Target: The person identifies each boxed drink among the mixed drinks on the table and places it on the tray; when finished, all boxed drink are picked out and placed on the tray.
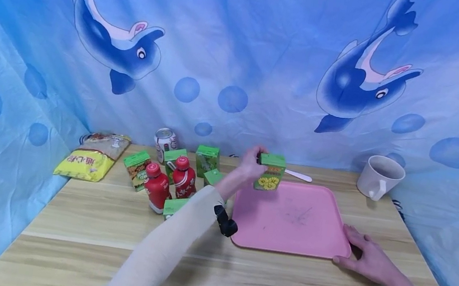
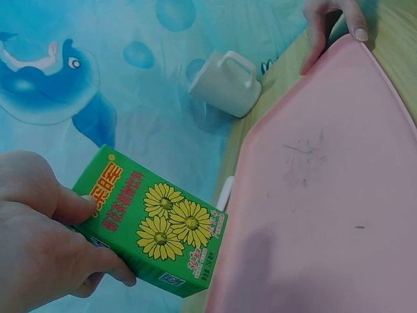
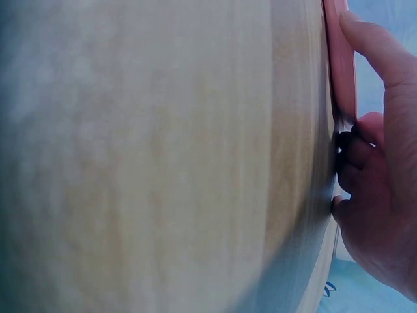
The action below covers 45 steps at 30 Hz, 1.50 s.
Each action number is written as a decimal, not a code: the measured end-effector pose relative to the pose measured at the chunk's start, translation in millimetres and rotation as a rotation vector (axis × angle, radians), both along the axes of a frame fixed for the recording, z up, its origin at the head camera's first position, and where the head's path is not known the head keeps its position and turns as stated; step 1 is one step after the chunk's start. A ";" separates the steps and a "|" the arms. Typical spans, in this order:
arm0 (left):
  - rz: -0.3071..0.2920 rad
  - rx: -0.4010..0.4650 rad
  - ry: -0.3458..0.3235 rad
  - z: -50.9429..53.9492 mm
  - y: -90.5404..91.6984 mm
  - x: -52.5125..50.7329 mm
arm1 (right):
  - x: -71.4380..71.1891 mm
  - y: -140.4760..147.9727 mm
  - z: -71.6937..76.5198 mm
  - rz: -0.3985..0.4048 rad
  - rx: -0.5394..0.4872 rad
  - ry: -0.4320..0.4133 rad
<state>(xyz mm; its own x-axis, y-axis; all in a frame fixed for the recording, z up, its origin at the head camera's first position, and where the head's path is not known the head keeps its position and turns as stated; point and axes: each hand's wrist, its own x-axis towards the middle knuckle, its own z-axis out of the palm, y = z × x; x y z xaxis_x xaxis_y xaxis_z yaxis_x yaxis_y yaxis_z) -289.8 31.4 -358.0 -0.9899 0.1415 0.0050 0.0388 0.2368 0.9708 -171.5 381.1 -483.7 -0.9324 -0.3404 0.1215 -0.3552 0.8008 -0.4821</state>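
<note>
My left hand (image 1: 251, 166) grips a green drink carton (image 1: 271, 174) with yellow flowers printed on its front. It holds the carton upright over the back left part of a pink tray (image 1: 294, 219). In the left wrist view, thumb and fingers of the left hand (image 2: 58, 235) clasp the sides of the carton (image 2: 156, 225); whether its base touches the tray cannot be told. At the tray's front right corner, my right hand (image 1: 370, 257) holds the rim between thumb and fingers. The right wrist view shows the right thumb (image 3: 374, 45) against the tray edge (image 3: 342, 72).
Left of the tray stand two red bottles (image 1: 156, 187), several green cartons (image 1: 207, 159) and a can (image 1: 165, 142). A yellow snack bag (image 1: 92, 156) lies far left. A white mug (image 1: 381, 176) stands back right; a white utensil handle (image 1: 298, 176) lies behind the tray.
</note>
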 end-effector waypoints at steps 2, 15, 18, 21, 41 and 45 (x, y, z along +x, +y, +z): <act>0.011 -0.003 -0.006 -3.7 1.9 -1.6 | 0.5 -0.9 0.5 0.000 -0.003 0.000; 0.071 -0.175 -0.005 -18.9 17.7 -12.9 | 1.7 1.2 0.0 -0.019 0.004 -0.025; 0.078 -0.172 -0.022 -21.1 20.0 -13.9 | 1.5 1.0 -1.0 -0.020 0.006 -0.021; 0.087 -0.169 -0.029 -24.2 21.6 -15.3 | 1.4 0.7 -1.9 -0.022 0.005 -0.029; 0.115 -0.164 -0.084 -31.1 23.7 -27.4 | 2.6 -1.3 0.4 -0.026 -0.007 -0.043; 0.109 -0.218 -0.082 -29.4 20.5 -28.5 | 3.4 -1.6 1.5 -0.024 -0.007 -0.042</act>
